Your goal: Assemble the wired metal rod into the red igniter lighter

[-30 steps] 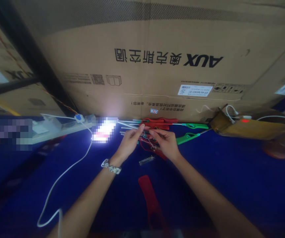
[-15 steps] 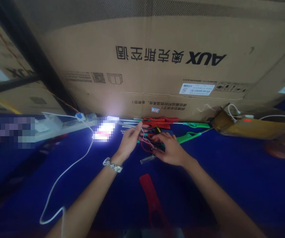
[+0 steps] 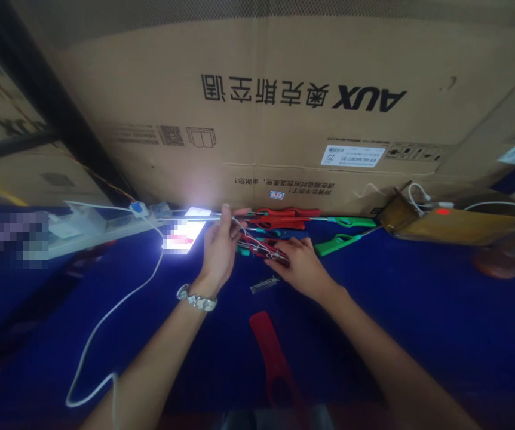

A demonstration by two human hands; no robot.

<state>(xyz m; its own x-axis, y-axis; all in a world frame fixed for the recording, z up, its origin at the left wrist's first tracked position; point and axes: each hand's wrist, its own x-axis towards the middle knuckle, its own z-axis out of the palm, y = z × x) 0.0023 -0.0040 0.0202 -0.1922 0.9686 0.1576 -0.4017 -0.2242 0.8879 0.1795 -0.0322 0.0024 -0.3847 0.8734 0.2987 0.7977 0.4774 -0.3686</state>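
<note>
My left hand (image 3: 217, 249), a watch on its wrist, is closed round a thin metal tube (image 3: 186, 218) that sticks out to the left over a lit phone (image 3: 184, 235). Thin red and white wires (image 3: 253, 242) run from that hand to my right hand (image 3: 300, 266), which is closed on a small red part with wires, pressed low on the blue cloth (image 3: 419, 316). Behind both hands lie red long-nosed lighters (image 3: 284, 218) and green ones (image 3: 340, 242). A small metal piece (image 3: 264, 284) lies just below my right hand.
A red plastic lighter shell (image 3: 273, 358) lies near me on the cloth. A big AUX cardboard box (image 3: 284, 113) stands behind. A white cable (image 3: 118, 304) loops at the left from a power strip (image 3: 105, 224). An open brown carton (image 3: 445, 224) sits at the right.
My left hand has taken up the metal tube and swung it out to the left. My right hand has dropped lower onto the cloth with the wired part.
</note>
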